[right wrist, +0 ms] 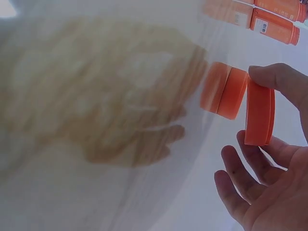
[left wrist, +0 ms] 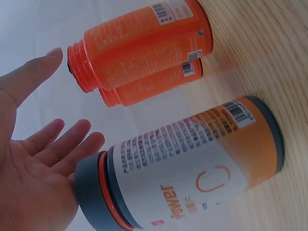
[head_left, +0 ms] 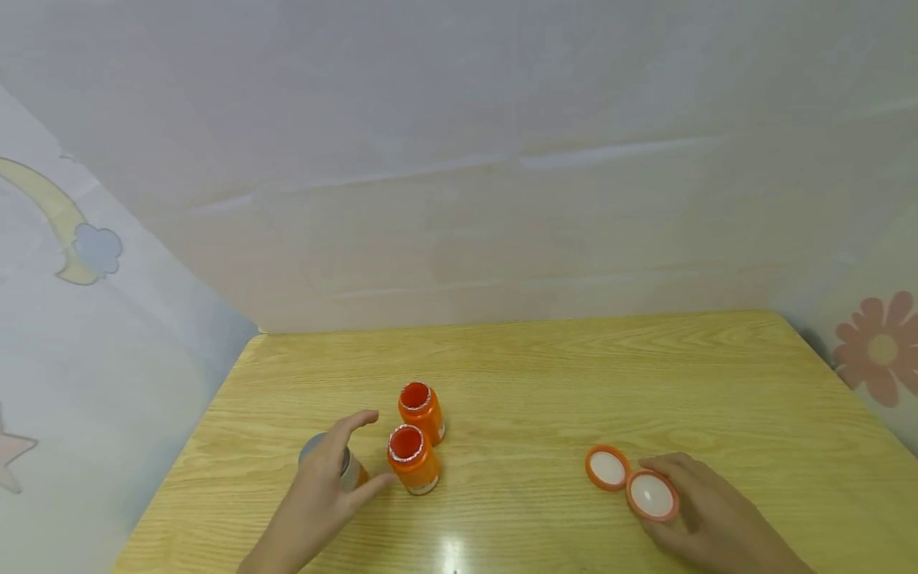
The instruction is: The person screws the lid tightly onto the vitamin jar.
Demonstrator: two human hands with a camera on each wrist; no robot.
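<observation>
1. Head view. The left hand (head_left: 319,486) hung with thumb and fingers spread wide, partly covering the grey-capped bottle (head_left: 353,472). Just beyond it stood the front orange bottle (head_left: 417,472) and, behind that, the rear orange bottle (head_left: 425,418), both upright and uncapped. Well apart, to the right, the right hand (head_left: 706,510) held the nearer orange lid (head_left: 653,496), white inside upward; the farther orange lid (head_left: 608,468) lay just beside it on the table (head_left: 516,414), likewise inside up.

2. Left wrist view. The fingers were extended and the palm held nothing. The cap of the grey-capped bottle lay right beside the palm; whether they touched could not be told. The thumb tip was near the mouth of an orange bottle.

3. Right wrist view. Thumb and fingers pinched the nearer orange lid by its sides, while the other fingertips were free.

4. Interpretation. The step in hand appeared to be setting lids down together, with two bottles uncapped and the third capped. The next move would seem to call for a gentle release of the held lid, and a close of the left fingers round the grey-capped bottle without nudging its neighbours.
</observation>
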